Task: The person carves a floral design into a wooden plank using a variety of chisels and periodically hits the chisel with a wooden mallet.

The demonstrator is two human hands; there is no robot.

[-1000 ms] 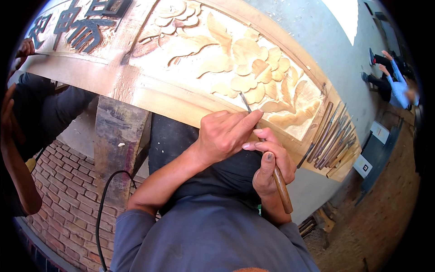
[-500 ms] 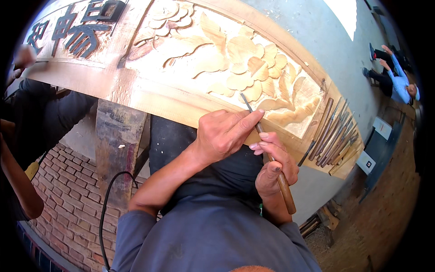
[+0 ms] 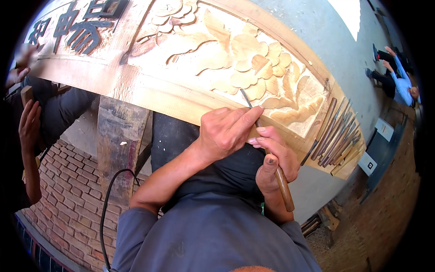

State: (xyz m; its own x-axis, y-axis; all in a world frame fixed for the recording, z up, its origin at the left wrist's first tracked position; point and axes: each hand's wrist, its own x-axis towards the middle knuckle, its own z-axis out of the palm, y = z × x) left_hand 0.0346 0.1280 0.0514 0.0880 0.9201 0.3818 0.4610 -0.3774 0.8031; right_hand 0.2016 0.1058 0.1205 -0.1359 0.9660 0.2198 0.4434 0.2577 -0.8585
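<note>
Head view: the chisel [image 3: 284, 188] slants lengthwise, blade [image 3: 246, 98] pointing up-left

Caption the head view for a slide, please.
Left hand and right hand hold a wooden-handled chisel over a floral relief panel, with more carving tools lying to the right.

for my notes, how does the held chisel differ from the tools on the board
The left hand and right hand hold the chisel; the tools rest on the board. The chisel is single; the tools lie bunched. The chisel points toward the carved flowers; the tools lie right of them. Brown handles show on both.
</note>
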